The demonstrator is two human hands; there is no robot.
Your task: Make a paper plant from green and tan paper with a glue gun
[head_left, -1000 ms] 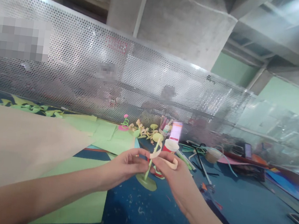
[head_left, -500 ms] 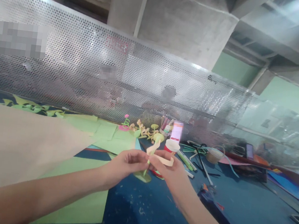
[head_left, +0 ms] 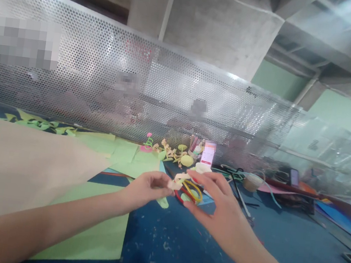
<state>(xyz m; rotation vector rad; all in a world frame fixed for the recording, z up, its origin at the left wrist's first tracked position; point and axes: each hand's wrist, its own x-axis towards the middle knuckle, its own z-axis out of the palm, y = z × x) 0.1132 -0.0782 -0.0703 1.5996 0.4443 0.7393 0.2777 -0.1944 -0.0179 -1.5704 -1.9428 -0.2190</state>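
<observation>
My left hand (head_left: 151,186) is closed in a pinch on a curled cream paper strip (head_left: 175,185), which seems to be wound on a pale green paper piece; the fingers and curl hide much of it. My right hand (head_left: 223,199) is just to the right, thumb and fingers apart; its index fingertip is at the strip's upper end, and I cannot tell if they touch. Behind the gap between the hands lies a pair of scissors with yellow and red handles (head_left: 194,191). A pale green paper tab (head_left: 163,202) shows below my left fingertips.
Light green sheets (head_left: 99,233) and a large cream sheet (head_left: 31,160) cover the table's left. Behind my hands stand small paper models (head_left: 148,142), a white cup (head_left: 203,168) and a lit phone (head_left: 207,154). A perforated metal screen (head_left: 174,88) runs across the back.
My right hand has let go of its pinch and spread its fingers, moving slightly right. The paper piece has tipped over from upright, and the scissors handles now show.
</observation>
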